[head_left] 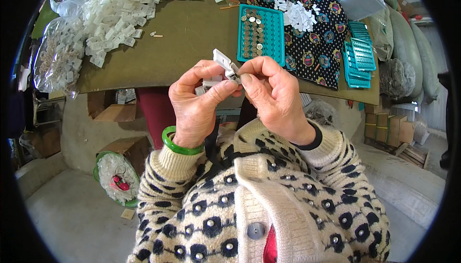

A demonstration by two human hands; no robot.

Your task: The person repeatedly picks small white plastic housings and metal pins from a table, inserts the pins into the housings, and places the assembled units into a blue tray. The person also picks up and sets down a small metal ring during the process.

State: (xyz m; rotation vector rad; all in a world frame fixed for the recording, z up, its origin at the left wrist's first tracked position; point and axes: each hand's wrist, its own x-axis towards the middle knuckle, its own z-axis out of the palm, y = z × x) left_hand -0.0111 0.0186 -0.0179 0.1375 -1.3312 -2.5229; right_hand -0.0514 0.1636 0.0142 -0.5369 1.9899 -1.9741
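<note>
In front of my chest, my left hand [194, 97] is closed on a white plastic piece [222, 59] that stands tilted up from between thumb and fingers. More white plastic pieces [210, 82] are tucked in the same palm. My right hand [274, 92] meets it with thumb and forefinger pinched at the piece's lower end, where a small metallic bit shows. What exactly the right fingers hold is hidden. Beyond my hands, a teal tray [274, 32] carries rows of small round metal parts [247, 37]. Small flat white pieces [297, 16] lie heaped on a dark patterned cloth [307, 66].
A big heap of white plastic pieces [120, 13] covers the table's [187, 37] far left, beside clear plastic bags [60, 54]. Several teal trays [357, 61] sit at the right edge, near large sacks [408, 52]. Below left, a green-rimmed basket [98, 172] stands on the floor.
</note>
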